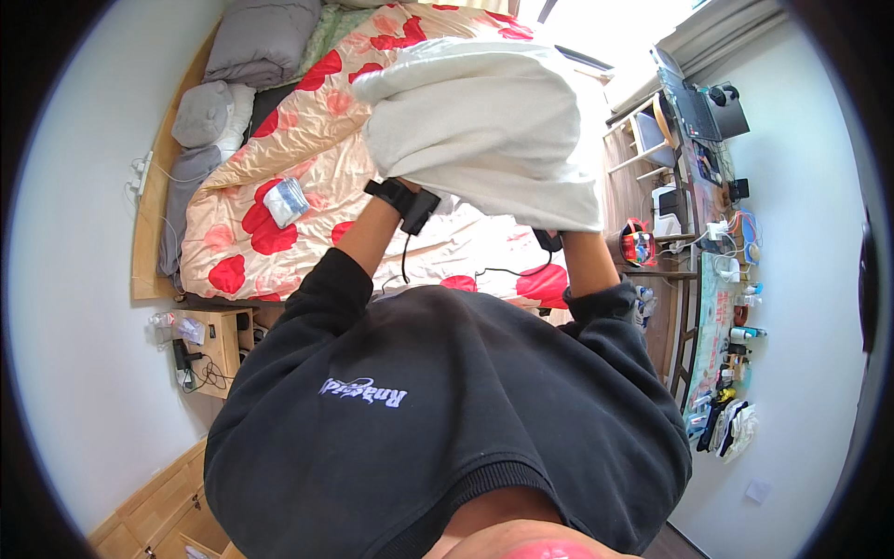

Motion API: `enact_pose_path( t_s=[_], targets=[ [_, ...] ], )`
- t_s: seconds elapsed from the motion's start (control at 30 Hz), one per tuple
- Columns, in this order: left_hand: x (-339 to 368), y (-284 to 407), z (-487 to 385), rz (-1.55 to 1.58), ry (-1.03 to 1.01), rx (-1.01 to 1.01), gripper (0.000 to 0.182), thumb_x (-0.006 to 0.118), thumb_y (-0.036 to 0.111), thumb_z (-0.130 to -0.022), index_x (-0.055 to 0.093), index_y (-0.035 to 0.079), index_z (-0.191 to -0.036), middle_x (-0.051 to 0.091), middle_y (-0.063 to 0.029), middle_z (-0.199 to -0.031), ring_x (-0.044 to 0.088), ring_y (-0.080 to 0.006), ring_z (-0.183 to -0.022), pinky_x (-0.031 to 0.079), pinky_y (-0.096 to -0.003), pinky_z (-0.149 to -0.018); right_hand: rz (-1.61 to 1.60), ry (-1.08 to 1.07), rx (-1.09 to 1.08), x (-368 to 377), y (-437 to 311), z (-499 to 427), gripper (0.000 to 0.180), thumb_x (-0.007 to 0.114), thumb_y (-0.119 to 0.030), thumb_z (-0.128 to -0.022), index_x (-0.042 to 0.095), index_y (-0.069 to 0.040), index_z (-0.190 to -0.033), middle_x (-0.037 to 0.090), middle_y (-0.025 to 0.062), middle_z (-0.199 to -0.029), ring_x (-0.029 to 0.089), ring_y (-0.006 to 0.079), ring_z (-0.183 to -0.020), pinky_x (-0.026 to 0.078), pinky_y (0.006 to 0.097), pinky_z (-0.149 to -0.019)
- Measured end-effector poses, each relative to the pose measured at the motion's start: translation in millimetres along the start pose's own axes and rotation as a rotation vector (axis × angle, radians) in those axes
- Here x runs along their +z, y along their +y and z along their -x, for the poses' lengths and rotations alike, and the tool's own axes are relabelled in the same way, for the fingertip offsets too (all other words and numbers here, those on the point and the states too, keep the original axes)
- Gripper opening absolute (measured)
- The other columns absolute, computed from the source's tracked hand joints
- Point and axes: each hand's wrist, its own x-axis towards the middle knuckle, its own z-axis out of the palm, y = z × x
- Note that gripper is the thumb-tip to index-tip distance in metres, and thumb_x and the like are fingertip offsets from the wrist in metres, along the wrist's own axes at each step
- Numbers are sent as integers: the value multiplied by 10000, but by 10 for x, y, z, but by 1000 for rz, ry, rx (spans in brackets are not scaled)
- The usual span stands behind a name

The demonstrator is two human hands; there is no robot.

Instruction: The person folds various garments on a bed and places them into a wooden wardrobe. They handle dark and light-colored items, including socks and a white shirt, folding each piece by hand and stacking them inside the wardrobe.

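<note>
A large off-white cloth (482,126), its kind unclear, is spread and bunched in the air above the bed. Both my arms reach up to it. My left hand (411,184) is almost wholly covered by the cloth's lower left edge; a black strap with a box is on that wrist. Of my right hand (553,236) only a small part shows below the lower right edge, beside another black device. The fingers of both hands are hidden, so their grip cannot be seen. A small folded white and blue cloth (286,202) lies on the red-flowered quilt (328,147), left of my left forearm.
Grey pillows (202,114) and a folded grey quilt (262,38) lie at the headboard. A wooden nightstand (223,342) holds a hair dryer and cable. On the right are a chair (653,136), a bin (637,246), and a long desk with a laptop (691,112), cables and bottles.
</note>
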Motion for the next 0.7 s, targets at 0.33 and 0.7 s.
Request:
enact_pose_path(
  t_s=[0.33,0.7],
  targets=[
    [-705,134,413,1201,-148,-554,328,573,111,-975,638,-47,-1255,673,-221,-1305,627,-362,-1239,500,-488,-1033,141,43,103,-191,691,451,324,708,-146,-906,716,-70,-1221,729,182,-1167,691,347,-1083,528,440,-966],
    [-1143,131,371,1150,-120,-529,363,559,122,-983,613,-78,-1281,646,-243,-1344,610,-370,-1265,490,-512,-1065,1070,-181,-347,19,787,144,361,719,-170,-896,720,-82,-1246,730,183,-1184,686,351,-1097,523,448,-977]
  ],
)
